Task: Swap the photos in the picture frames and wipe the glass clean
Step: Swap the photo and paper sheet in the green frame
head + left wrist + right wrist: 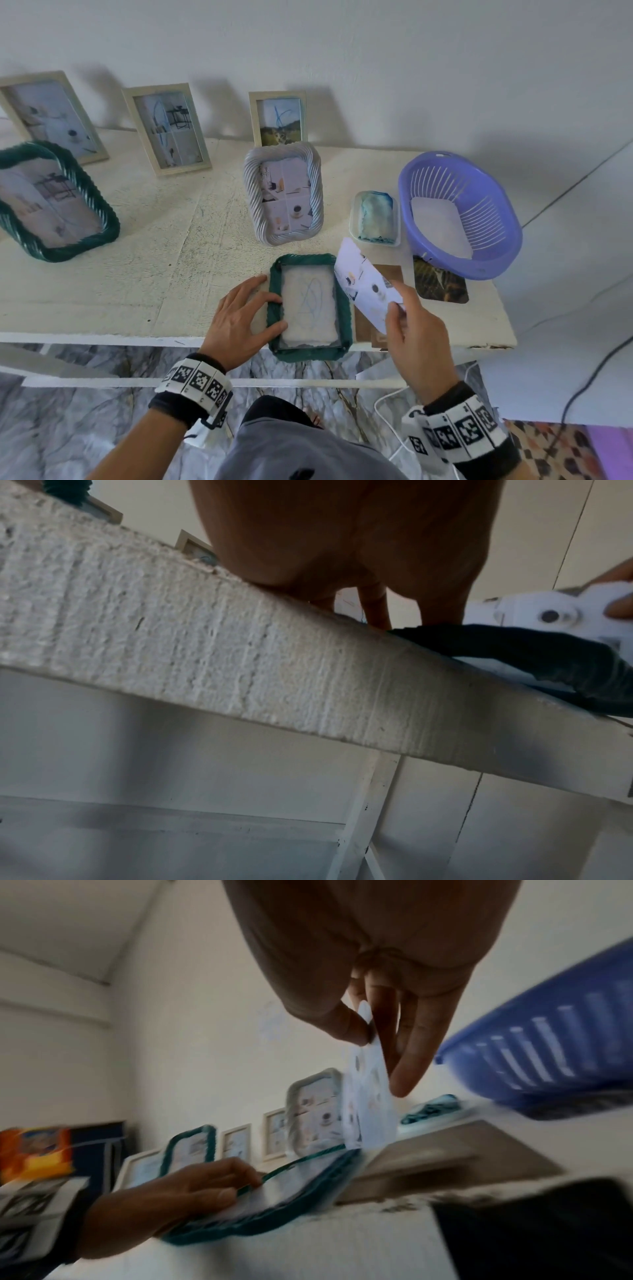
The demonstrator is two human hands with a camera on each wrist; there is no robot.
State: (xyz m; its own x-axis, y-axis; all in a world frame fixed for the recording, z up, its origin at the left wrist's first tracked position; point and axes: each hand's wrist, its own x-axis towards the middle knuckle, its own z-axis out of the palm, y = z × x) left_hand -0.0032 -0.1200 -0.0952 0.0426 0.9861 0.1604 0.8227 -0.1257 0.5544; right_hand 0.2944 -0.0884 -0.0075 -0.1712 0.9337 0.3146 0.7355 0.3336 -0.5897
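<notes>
A dark green twisted-rim frame (344, 308) lies flat at the table's front edge, and its pane shows a blue scribble. My left hand (275, 311) grips its left rim, thumb lying on the pane; the right wrist view shows the same left hand (236, 1185) on the green frame (274, 1229). My right hand (397, 298) pinches a white photo (363, 287) by its near corner, held tilted just above the frame's right side. The right wrist view shows the photo (366, 1096) hanging between thumb and fingers (407, 1069).
A brown backing board (390, 272) and a landscape photo (440, 282) lie right of the frame. Behind them stand a purple basket (459, 212) and a clear tub with a blue-stained cloth (375, 217). A grey twisted frame (284, 197) and several other frames stand further back.
</notes>
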